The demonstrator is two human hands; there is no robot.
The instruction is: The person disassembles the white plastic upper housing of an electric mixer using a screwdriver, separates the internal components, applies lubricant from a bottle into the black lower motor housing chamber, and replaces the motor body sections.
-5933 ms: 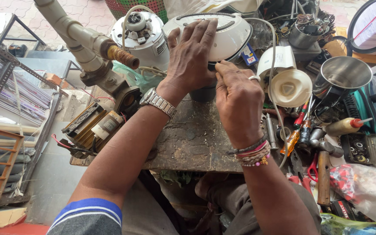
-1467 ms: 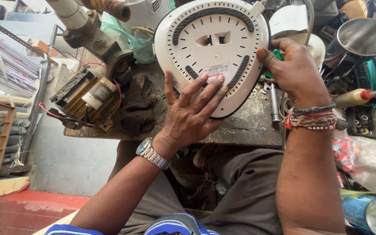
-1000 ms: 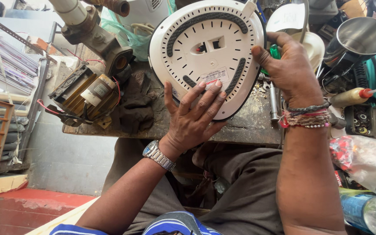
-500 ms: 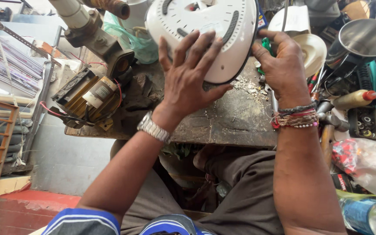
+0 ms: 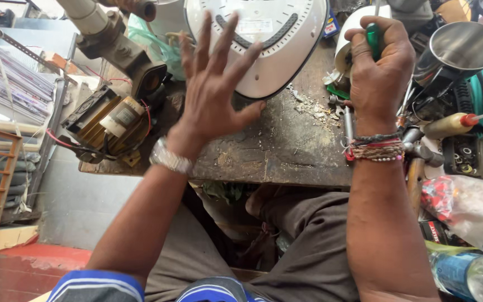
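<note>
At far left, a copper-wound motor [image 5: 110,120] sits on the edge of the worn wooden bench [image 5: 286,151], below a heavy pipe fitting [image 5: 113,39]. The left hand [image 5: 211,92] hangs spread above the bench, fingers [image 5: 227,36] fanned wide and gripping nothing, only the thumb tip meeting the rim of the white appliance base [image 5: 264,42], which lies underside up at the bench's far edge. The moulded shell looks light, rigid, smooth and likely slippery, best taken by its rim with both hands. To the right, the right hand [image 5: 381,70] is closed around a green-handled screwdriver [image 5: 373,40] near white debris [image 5: 311,106] and a steel cup [image 5: 462,50]. Half a second earlier the left palm lay flat on the base; it has since lifted away.
</note>
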